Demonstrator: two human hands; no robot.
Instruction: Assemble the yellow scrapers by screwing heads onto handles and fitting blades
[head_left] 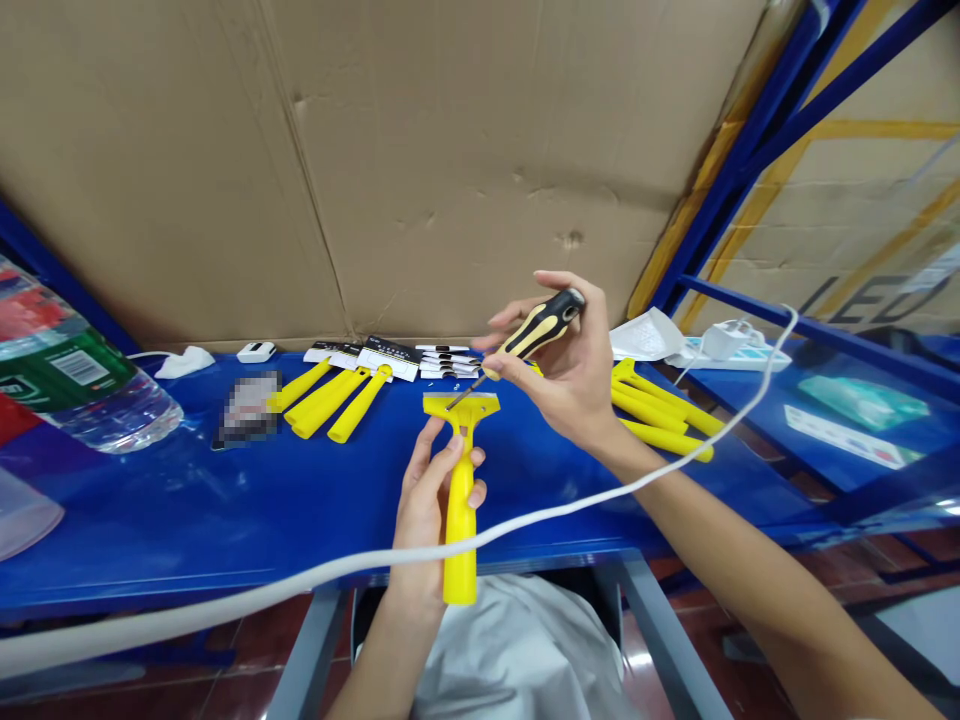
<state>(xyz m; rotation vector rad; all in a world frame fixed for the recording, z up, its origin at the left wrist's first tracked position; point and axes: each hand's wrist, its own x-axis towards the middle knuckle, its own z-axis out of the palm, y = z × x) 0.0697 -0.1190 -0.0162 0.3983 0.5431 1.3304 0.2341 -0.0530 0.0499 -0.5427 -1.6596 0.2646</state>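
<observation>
My left hand (427,500) is wrapped round a yellow scraper (460,510), its wide head up and its handle pointing down toward me. In my right hand (574,370) is a screwdriver (541,325) with a black and cream handle, tilted down to the left. The screwdriver's tip meets the left part of the scraper head; any screw there is too small to make out. Several yellow scraper handles (358,405) lie to the left on the blue table, and more yellow scraper pieces (667,405) lie to the right, partly behind my right forearm.
Small printed packets (386,357) and tiny metal bits lie at the back of the blue table (300,510). A large bottle (75,360) stands at left, near a blurred-out flat object (247,408). A white cable (570,510) crosses in front. Cardboard (450,170) backs the table; a blue frame (742,170) rises at right.
</observation>
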